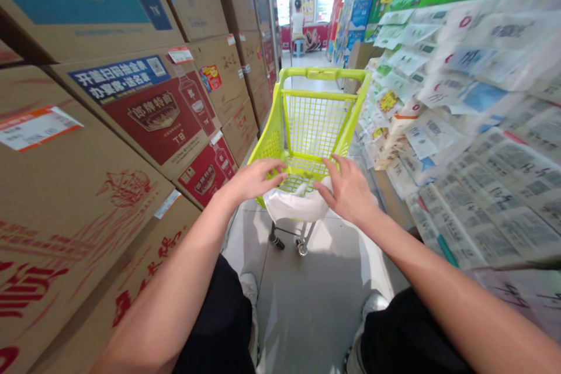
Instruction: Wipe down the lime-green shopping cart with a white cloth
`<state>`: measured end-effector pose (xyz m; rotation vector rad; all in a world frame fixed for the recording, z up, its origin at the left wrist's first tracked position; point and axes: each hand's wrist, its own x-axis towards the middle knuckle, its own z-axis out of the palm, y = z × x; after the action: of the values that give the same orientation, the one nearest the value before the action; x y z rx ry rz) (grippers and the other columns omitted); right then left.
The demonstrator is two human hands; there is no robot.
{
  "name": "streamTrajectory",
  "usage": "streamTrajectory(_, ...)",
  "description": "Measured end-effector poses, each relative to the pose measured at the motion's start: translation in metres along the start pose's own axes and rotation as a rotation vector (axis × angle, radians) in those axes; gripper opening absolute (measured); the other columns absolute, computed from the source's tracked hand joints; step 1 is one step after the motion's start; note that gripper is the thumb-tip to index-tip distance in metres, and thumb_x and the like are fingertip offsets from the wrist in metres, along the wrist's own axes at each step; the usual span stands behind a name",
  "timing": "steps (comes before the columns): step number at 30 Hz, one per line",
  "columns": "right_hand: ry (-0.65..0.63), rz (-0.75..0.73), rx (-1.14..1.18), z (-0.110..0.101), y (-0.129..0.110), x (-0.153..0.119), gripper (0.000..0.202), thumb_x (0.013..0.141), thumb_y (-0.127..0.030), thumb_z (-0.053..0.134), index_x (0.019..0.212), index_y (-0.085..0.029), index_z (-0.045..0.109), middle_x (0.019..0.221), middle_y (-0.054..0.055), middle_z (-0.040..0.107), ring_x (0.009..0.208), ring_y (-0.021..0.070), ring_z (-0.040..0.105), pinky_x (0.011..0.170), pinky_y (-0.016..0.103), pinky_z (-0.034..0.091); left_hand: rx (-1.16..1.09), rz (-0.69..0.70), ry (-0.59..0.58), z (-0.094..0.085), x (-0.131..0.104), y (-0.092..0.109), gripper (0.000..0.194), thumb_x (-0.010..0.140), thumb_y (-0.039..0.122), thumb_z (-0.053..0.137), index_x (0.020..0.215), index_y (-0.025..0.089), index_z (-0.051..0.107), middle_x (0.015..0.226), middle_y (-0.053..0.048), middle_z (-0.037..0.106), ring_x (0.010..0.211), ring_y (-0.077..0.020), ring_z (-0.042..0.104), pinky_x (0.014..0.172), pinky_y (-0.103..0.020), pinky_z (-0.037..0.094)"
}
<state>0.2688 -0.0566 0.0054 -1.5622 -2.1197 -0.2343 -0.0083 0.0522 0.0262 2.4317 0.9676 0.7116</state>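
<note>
A lime-green plastic shopping cart (318,123) stands in front of me, its lattice basket showing the floor through it. Over its near rim hangs a white cloth (295,205), bunched a little in the middle. At the cloth's left end is my left hand (260,178), fingers bent and apart, the thumb by the cloth's upper edge. My right hand (348,188) is at the right end, where a corner of the cloth comes up between thumb and forefinger. The cart's handle is hidden, apparently under the cloth.
Stacked cardboard cartons (193,111) form a wall close on the left. Packs of tissue paper (482,175) are piled along the right. Further up the aisle, a person (297,20) is by a blue stool (299,47). Cart wheels (301,245) rest on the tiled floor (307,310).
</note>
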Motion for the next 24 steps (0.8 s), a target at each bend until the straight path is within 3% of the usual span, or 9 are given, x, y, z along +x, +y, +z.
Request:
streamTrajectory(2, 0.011, 0.148, 0.097, 0.005, 0.012, 0.003, 0.071, 0.106, -0.059, 0.040, 0.153, -0.006, 0.045, 0.146, 0.030, 0.055, 0.135, 0.0392, 0.056, 0.109, 0.053, 0.046, -0.061, 0.009, -0.233, 0.008, -0.011, 0.012, 0.030, 0.089, 0.048, 0.072, 0.104, 0.024, 0.081, 0.096, -0.008, 0.080, 0.084, -0.0250, 0.072, 0.079, -0.033, 0.054)
streamTrajectory(4, -0.023, 0.226, 0.236, 0.010, 0.021, 0.005, 0.070, 0.103, -0.059, 0.046, 0.151, -0.008, 0.044, 0.132, 0.025, 0.064, 0.116, 0.0345, 0.066, 0.096, 0.046, 0.053, -0.084, 0.020, -0.328, 0.014, -0.018, 0.017, 0.031, 0.088, 0.053, 0.074, 0.096, 0.024, 0.082, 0.085, -0.008, 0.078, 0.076, -0.0240, 0.071, 0.071, -0.031, 0.052)
streamTrajectory(7, -0.084, 0.314, 0.339, 0.011, 0.029, 0.007, 0.067, 0.097, -0.055, 0.055, 0.147, -0.012, 0.043, 0.096, 0.010, 0.072, 0.085, 0.0279, 0.070, 0.075, 0.036, 0.050, -0.076, 0.075, -0.333, 0.015, -0.022, 0.018, 0.031, 0.091, 0.053, 0.071, 0.093, 0.024, 0.081, 0.086, -0.009, 0.077, 0.079, -0.0240, 0.071, 0.072, -0.032, 0.051)
streamTrajectory(9, -0.124, 0.358, 0.321, 0.005, 0.033, 0.009, 0.063, 0.095, -0.053, 0.059, 0.143, -0.014, 0.046, 0.075, 0.000, 0.066, 0.068, 0.0244, 0.064, 0.065, 0.032, 0.043, -0.070, 0.120, -0.301, 0.015, -0.022, 0.021, 0.029, 0.093, 0.052, 0.070, 0.094, 0.024, 0.080, 0.091, -0.008, 0.075, 0.084, -0.0236, 0.070, 0.076, -0.033, 0.050)
streamTrajectory(11, -0.143, 0.346, 0.309, -0.003, 0.038, 0.014, 0.054, 0.093, -0.049, 0.060, 0.137, -0.017, 0.053, 0.068, -0.003, 0.061, 0.062, 0.0213, 0.059, 0.061, 0.029, 0.037, -0.057, 0.163, -0.243, 0.016, -0.022, 0.028, 0.028, 0.095, 0.050, 0.069, 0.093, 0.025, 0.079, 0.092, -0.007, 0.073, 0.086, -0.0229, 0.069, 0.079, -0.033, 0.050)
streamTrajectory(14, -0.061, 0.223, 0.300, -0.016, 0.052, 0.028, 0.038, 0.094, -0.042, 0.058, 0.122, -0.018, 0.064, 0.077, 0.002, 0.066, 0.069, 0.0205, 0.060, 0.065, 0.029, 0.039, -0.023, 0.189, -0.105, 0.025, -0.022, 0.046, 0.027, 0.098, 0.049, 0.066, 0.098, 0.025, 0.078, 0.095, -0.007, 0.072, 0.092, -0.0234, 0.068, 0.084, -0.034, 0.049)
streamTrajectory(18, 0.218, 0.115, 0.172, -0.023, 0.080, 0.062, 0.033, 0.099, -0.039, 0.048, 0.114, -0.018, 0.070, 0.106, 0.013, 0.074, 0.098, 0.0282, 0.067, 0.089, 0.038, 0.050, -0.059, 0.212, 0.042, 0.047, -0.021, 0.077, 0.031, 0.098, 0.049, 0.065, 0.113, 0.025, 0.077, 0.106, -0.010, 0.074, 0.104, -0.0268, 0.069, 0.094, -0.038, 0.050)
streamTrajectory(22, 0.327, 0.185, 0.030, -0.018, 0.102, 0.089, 0.047, 0.104, -0.040, 0.038, 0.136, -0.015, 0.062, 0.138, 0.023, 0.064, 0.131, 0.0350, 0.057, 0.112, 0.054, 0.042, -0.013, 0.157, 0.037, 0.067, -0.018, 0.085, 0.062, 0.086, 0.056, 0.077, 0.138, 0.025, 0.066, 0.133, -0.016, 0.069, 0.124, -0.0365, 0.064, 0.106, -0.046, 0.047)
streamTrajectory(24, 0.335, 0.255, -0.032, -0.013, 0.099, 0.091, 0.056, 0.105, -0.044, 0.037, 0.148, -0.011, 0.054, 0.152, 0.028, 0.053, 0.143, 0.0391, 0.046, 0.117, 0.061, 0.036, -0.005, 0.076, 0.010, 0.075, -0.016, 0.077, 0.063, 0.079, 0.057, 0.083, 0.129, 0.022, 0.070, 0.120, -0.017, 0.073, 0.116, -0.0380, 0.068, 0.104, -0.047, 0.048)
